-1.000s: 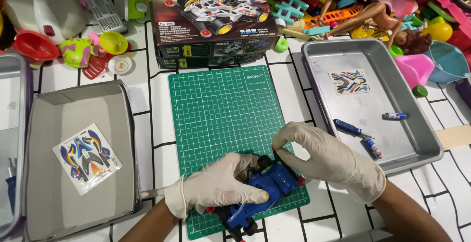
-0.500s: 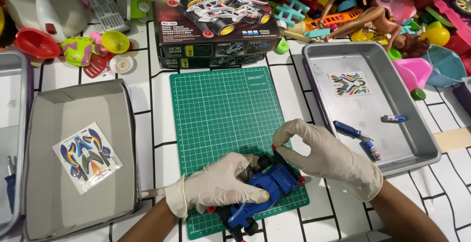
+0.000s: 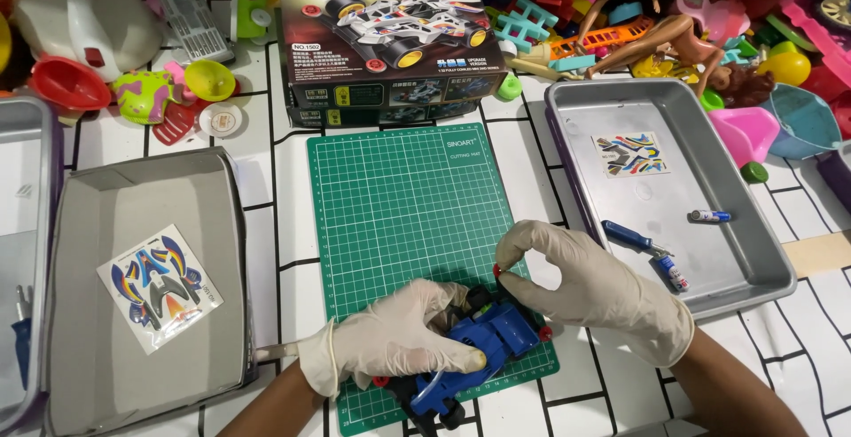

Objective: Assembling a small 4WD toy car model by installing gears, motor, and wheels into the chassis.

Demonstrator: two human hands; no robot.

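Head view: white tiled table (image 3: 266, 215), green cutting mat (image 3: 408, 215); left hand (image 3: 399, 339) clasps blue toy car (image 3: 487, 339); right hand (image 3: 594, 291) pinches red piece (image 3: 497, 270).

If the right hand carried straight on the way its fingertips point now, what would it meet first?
The right hand points its fingertips left and slightly down, pinching a small red part. Straight on, it would probably meet the left hand on the blue toy car, though depth is unclear.

The scene is seen from a single head-worn camera, aimed steeply down and forward over a white tiled table (image 3: 266, 189). The green cutting mat (image 3: 417, 224) is held near the frame's centre at close range. The far toy pile (image 3: 674, 11) is cropped, so its extent probably cannot be judged.
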